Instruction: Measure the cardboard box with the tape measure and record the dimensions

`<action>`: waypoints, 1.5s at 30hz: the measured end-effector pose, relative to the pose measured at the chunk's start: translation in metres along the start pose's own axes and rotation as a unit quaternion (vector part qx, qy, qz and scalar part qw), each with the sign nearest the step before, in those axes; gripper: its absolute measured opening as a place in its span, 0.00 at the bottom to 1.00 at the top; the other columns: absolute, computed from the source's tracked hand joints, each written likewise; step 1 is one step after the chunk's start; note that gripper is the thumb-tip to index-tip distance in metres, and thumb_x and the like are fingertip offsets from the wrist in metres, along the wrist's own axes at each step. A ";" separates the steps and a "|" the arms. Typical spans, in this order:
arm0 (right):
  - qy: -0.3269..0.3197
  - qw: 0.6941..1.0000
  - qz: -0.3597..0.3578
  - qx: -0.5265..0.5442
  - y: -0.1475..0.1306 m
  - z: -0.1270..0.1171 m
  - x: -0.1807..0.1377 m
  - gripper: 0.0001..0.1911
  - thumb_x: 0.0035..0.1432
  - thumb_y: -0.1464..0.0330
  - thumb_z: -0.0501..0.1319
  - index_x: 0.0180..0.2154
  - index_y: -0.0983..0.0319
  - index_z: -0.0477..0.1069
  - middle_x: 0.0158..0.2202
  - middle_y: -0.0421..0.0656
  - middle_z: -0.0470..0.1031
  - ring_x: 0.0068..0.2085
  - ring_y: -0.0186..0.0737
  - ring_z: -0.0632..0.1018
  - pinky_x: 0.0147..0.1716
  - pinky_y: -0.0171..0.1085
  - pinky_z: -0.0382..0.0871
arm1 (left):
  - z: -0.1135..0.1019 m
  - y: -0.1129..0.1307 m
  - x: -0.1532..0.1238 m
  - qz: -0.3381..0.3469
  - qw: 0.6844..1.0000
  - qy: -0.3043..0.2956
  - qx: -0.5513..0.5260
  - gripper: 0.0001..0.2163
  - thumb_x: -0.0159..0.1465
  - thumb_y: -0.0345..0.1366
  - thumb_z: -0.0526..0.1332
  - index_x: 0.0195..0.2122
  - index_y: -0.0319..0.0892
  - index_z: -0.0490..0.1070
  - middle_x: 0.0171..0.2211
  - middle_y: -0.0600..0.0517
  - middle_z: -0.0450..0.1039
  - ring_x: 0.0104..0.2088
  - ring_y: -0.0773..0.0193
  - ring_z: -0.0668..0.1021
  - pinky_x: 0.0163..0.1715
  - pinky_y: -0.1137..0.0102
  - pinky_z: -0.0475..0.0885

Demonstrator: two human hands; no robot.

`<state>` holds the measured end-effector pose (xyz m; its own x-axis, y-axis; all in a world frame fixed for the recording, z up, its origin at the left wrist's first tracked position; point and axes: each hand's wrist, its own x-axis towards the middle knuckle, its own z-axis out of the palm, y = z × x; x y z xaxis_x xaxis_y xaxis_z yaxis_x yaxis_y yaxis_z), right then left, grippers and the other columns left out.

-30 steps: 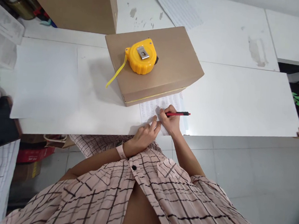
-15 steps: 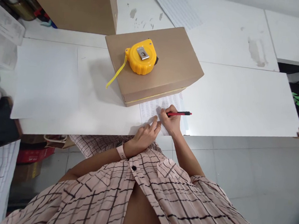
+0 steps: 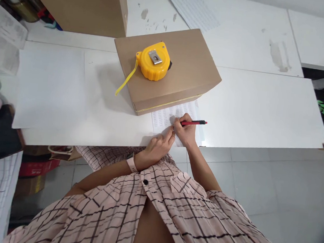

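Note:
A red and black pen point(image 3: 193, 122) is gripped in my right hand point(image 3: 186, 132), which rests on a printed sheet point(image 3: 162, 118) at the table's front edge. The pen's tip is hidden behind my fingers. My left hand point(image 3: 159, 146) lies on the lower part of the same sheet, fingers stretched out close to the right hand and holding nothing. Just beyond the hands, a brown cardboard box point(image 3: 184, 63) covers the sheet's far part. On the box sits a yellow tape measure point(image 3: 155, 62) with its strap hanging over the left side.
A larger cardboard box point(image 3: 84, 5) stands at the back left. Blank white paper point(image 3: 51, 89) lies on the left of the white table point(image 3: 259, 107), near a dark phone point(image 3: 3, 132). Another printed sheet point(image 3: 193, 7) lies at the back.
The fingers of my left hand have shifted slightly towards the right hand. My right hand holds the pen in almost the same place; box and tape measure stay put.

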<state>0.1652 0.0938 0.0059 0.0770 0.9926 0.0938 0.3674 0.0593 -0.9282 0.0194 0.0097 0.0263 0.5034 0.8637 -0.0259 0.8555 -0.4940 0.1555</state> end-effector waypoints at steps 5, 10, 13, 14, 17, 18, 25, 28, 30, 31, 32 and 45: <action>0.004 1.000 0.001 0.003 -0.002 0.000 0.001 0.18 0.58 0.65 0.64 0.22 0.57 0.57 0.20 0.33 0.60 0.24 0.32 0.63 0.26 0.37 0.60 | -0.004 0.000 -0.001 0.007 1.000 0.010 0.008 0.28 0.69 0.24 0.48 0.71 0.40 0.58 0.70 0.40 0.60 0.34 0.59 0.79 0.28 0.65 0.74; 0.006 1.000 -0.001 0.012 -0.001 0.000 0.000 0.17 0.58 0.67 0.63 0.23 0.57 0.57 0.20 0.33 0.60 0.24 0.32 0.63 0.27 0.37 0.60 | 0.000 0.000 0.000 0.006 1.000 0.008 0.013 0.27 0.70 0.25 0.48 0.71 0.40 0.59 0.70 0.39 0.60 0.34 0.59 0.79 0.28 0.66 0.73; -0.001 1.000 -0.001 0.019 -0.001 0.000 0.000 0.17 0.58 0.68 0.64 0.22 0.57 0.57 0.20 0.33 0.59 0.24 0.32 0.63 0.26 0.37 0.59 | 0.001 0.000 0.000 0.003 1.000 0.009 0.009 0.27 0.69 0.26 0.50 0.71 0.40 0.59 0.70 0.39 0.61 0.34 0.59 0.79 0.28 0.66 0.73; -0.002 1.000 -0.002 0.021 -0.001 0.000 0.000 0.17 0.57 0.68 0.64 0.22 0.57 0.57 0.20 0.33 0.59 0.24 0.32 0.63 0.26 0.37 0.59 | 0.000 0.000 0.000 0.004 1.000 0.010 0.010 0.27 0.69 0.26 0.50 0.70 0.40 0.59 0.69 0.38 0.61 0.35 0.59 0.79 0.28 0.67 0.74; 0.004 1.000 -0.002 0.022 -0.002 0.000 0.001 0.17 0.57 0.69 0.63 0.23 0.57 0.56 0.20 0.33 0.58 0.24 0.32 0.63 0.26 0.37 0.59 | -0.004 0.000 0.000 0.006 1.000 0.012 0.018 0.28 0.69 0.25 0.50 0.71 0.40 0.59 0.70 0.39 0.61 0.35 0.59 0.79 0.28 0.66 0.74; 0.007 1.000 -0.001 0.020 -0.002 0.000 0.001 0.17 0.57 0.69 0.63 0.23 0.57 0.56 0.20 0.33 0.58 0.23 0.31 0.63 0.26 0.37 0.59 | -0.006 0.000 -0.001 0.007 1.000 0.012 0.020 0.28 0.69 0.24 0.50 0.71 0.40 0.59 0.70 0.40 0.61 0.35 0.59 0.79 0.29 0.66 0.74; 0.015 1.000 -0.005 -0.004 0.000 0.000 0.000 0.17 0.58 0.67 0.62 0.23 0.57 0.56 0.20 0.33 0.60 0.24 0.31 0.63 0.26 0.35 0.61 | -0.008 0.001 0.000 0.019 0.998 0.020 0.063 0.26 0.69 0.23 0.48 0.69 0.38 0.62 0.71 0.40 0.59 0.33 0.63 0.79 0.28 0.69 0.73; 0.012 1.000 -0.005 -0.006 0.001 -0.001 0.000 0.17 0.58 0.67 0.62 0.23 0.57 0.56 0.20 0.32 0.59 0.24 0.31 0.63 0.26 0.35 0.60 | -0.005 0.001 0.001 0.017 0.998 0.018 0.059 0.26 0.69 0.23 0.49 0.69 0.38 0.62 0.70 0.38 0.59 0.33 0.62 0.80 0.27 0.68 0.73; 0.010 1.000 -0.003 0.000 0.001 -0.001 0.001 0.17 0.58 0.68 0.62 0.23 0.57 0.56 0.20 0.32 0.59 0.23 0.31 0.63 0.26 0.35 0.60 | -0.002 0.001 0.001 0.014 0.999 0.016 0.048 0.27 0.69 0.23 0.50 0.69 0.38 0.62 0.70 0.38 0.59 0.34 0.61 0.80 0.27 0.67 0.74; 0.009 1.000 -0.002 0.004 0.000 -0.001 0.001 0.17 0.58 0.68 0.62 0.23 0.57 0.56 0.20 0.32 0.59 0.23 0.31 0.63 0.26 0.35 0.60 | -0.001 0.001 0.001 0.011 0.999 0.016 0.040 0.27 0.69 0.23 0.51 0.69 0.38 0.62 0.70 0.38 0.59 0.34 0.60 0.80 0.27 0.67 0.74; 0.008 1.000 -0.002 0.006 0.000 0.000 0.000 0.17 0.58 0.67 0.62 0.23 0.57 0.56 0.20 0.33 0.59 0.24 0.31 0.63 0.26 0.35 0.60 | -0.001 0.001 0.001 0.009 0.999 0.016 0.034 0.27 0.68 0.23 0.51 0.69 0.39 0.62 0.70 0.38 0.59 0.34 0.60 0.81 0.27 0.67 0.74; 0.112 0.980 -0.035 -0.163 0.012 -0.053 0.002 0.09 0.64 0.62 0.58 0.42 0.58 0.73 0.41 0.43 0.70 0.40 0.41 0.73 0.43 0.43 0.69 | -0.007 -0.018 -0.023 0.025 0.998 -0.061 -0.014 0.31 0.67 0.21 0.49 0.72 0.43 0.55 0.76 0.42 0.42 0.40 0.54 0.82 0.32 0.62 0.78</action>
<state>0.2184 0.0907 0.0140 0.2279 0.9372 0.2642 0.6531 0.0541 -0.7553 -0.0078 -0.0004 0.0312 0.5578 0.8187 -0.1364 0.8260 -0.5317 0.1868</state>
